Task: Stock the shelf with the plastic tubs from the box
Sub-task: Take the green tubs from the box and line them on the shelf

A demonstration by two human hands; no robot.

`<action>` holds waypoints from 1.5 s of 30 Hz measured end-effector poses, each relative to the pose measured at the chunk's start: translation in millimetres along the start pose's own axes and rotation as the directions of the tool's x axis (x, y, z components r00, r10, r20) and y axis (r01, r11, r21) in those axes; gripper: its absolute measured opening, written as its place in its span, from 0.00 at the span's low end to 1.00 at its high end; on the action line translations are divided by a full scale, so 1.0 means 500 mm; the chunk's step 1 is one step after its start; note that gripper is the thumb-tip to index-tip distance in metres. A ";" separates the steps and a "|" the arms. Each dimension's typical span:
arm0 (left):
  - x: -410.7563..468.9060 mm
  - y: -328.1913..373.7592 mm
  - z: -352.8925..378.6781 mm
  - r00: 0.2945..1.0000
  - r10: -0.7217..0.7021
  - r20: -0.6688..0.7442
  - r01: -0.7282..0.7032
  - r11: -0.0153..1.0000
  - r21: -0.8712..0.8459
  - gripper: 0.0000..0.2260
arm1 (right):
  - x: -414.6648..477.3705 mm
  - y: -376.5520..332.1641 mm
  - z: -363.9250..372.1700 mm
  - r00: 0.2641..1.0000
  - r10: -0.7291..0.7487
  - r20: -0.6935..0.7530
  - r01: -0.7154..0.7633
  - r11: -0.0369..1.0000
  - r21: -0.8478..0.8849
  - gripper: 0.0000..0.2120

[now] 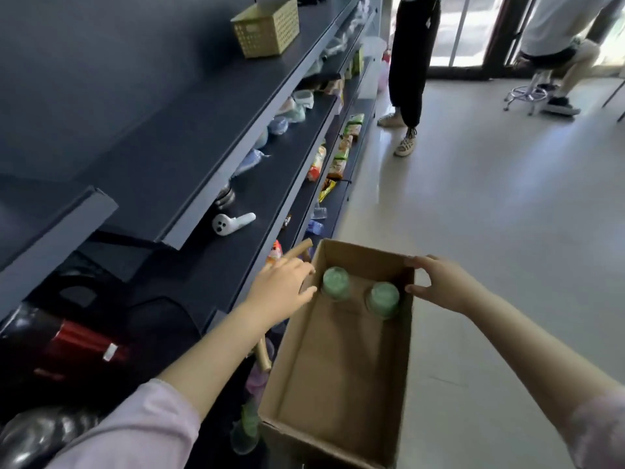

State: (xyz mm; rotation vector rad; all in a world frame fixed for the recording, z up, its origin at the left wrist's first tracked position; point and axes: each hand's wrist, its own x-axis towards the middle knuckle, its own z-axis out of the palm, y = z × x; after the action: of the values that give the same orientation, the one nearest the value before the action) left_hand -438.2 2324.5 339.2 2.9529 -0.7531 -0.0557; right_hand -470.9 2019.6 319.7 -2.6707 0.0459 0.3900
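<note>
Tubs [336,282] are standing upright at the far end of the box [341,367], one by its far left corner, one nearer the far right, neither being held. Right hand [439,286] is pinching the right wall at the far right corner, fingers curled over the rim. Left hand [284,286] is hovering at the left wall, fingers loosely straight and holding nothing. What is carrying the box beside the shelf [270,184] I cannot tell. With one hand steadying it, I reckon a reach inside could be tilting it, toppling the light tubs.
</note>
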 end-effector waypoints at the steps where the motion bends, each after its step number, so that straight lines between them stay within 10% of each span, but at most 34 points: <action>1: 0.014 -0.016 0.023 1.000 0.016 0.025 -0.016 1.000 -0.025 0.15 | 0.013 0.003 0.023 0.999 0.042 0.003 -0.042 0.999 0.033 0.27; 11: 0.153 -0.100 0.294 0.973 0.033 0.228 0.021 0.973 -0.231 0.21 | 0.139 0.077 0.263 0.928 0.370 -0.045 -0.328 0.868 0.373 0.29; 27: 0.409 -0.124 0.697 0.907 -0.109 0.407 0.222 0.944 -0.243 0.34 | 0.444 0.248 0.581 0.830 0.557 0.018 -0.509 0.744 0.434 0.41; 45: 0.476 -0.181 0.763 0.897 -0.210 0.388 0.293 0.941 -0.170 0.45 | 0.571 0.276 0.584 0.956 0.284 0.068 -0.287 0.866 0.409 0.46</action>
State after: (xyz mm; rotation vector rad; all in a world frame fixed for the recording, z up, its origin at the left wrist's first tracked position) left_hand -208.9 2258.4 -52.5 2.8269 -0.3525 -0.6807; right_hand -287.3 2028.3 -70.0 -2.2384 0.4763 0.4250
